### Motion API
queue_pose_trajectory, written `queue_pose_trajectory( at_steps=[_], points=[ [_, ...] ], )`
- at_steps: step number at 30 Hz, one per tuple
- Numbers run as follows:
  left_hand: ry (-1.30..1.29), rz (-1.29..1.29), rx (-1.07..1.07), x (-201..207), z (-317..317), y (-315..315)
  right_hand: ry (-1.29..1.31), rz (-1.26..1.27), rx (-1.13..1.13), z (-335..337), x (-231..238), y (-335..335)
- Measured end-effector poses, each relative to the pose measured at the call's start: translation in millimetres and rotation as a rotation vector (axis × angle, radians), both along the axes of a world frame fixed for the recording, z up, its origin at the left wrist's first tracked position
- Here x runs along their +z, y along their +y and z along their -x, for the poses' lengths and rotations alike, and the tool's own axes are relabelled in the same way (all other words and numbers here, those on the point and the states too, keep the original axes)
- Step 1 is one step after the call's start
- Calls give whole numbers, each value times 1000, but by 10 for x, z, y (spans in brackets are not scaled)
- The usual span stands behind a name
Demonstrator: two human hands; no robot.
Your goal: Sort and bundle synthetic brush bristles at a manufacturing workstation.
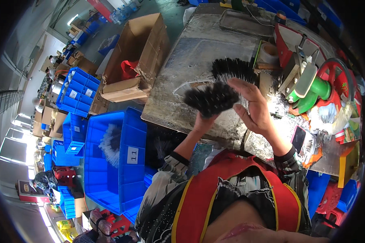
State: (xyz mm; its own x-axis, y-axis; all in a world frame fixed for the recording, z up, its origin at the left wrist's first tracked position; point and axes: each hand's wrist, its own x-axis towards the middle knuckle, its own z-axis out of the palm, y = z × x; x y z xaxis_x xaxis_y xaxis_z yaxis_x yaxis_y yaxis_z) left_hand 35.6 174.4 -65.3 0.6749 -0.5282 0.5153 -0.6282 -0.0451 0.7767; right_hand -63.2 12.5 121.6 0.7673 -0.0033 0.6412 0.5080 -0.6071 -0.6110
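Over the worn table (pixel 170 89), my left hand (pixel 206 122) is closed around a black bristle brush (pixel 211 100), holding it from below with the bristles upward. The brush hides most of that hand's fingers. Just right of the brush is my right hand (pixel 257 111), its thumb and fingers apart and nothing seen between them. Whether its fingertips touch the bristles I cannot tell. Beyond both hands, a second clump of black bristles (pixel 231 68) lies on the table.
At the right stands a green machine (pixel 312 91) with a red handwheel (pixel 332 73), near a phone (pixel 299 137). A cardboard box (pixel 136 52) holding red cloth stands left of the table. Below it, a blue bin (pixel 105 184) contains white bristle bundles (pixel 110 146).
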Motion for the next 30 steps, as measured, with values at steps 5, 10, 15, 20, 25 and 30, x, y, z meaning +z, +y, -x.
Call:
queue_pose_trajectory(
  at_steps=[5,10,15,20,25,30],
  points=[
    [975,-191,-125,701,-32,318,-56,165,202,23,-200,138],
    [1095,-787,-373,744,16,699,-32,414,348,-201,-868,418],
    [1149,-881,-422,855,80,729,136,781,231,-259,-1271,504],
    [970,-816,-449,1217,-189,903,101,655,118,-268,-1260,519],
    [1437,-2,-338,971,-246,1068,140,470,-31,-339,-1233,488],
    [1057,394,-380,559,230,719,183,411,-88,-328,-1208,563]
  ],
)
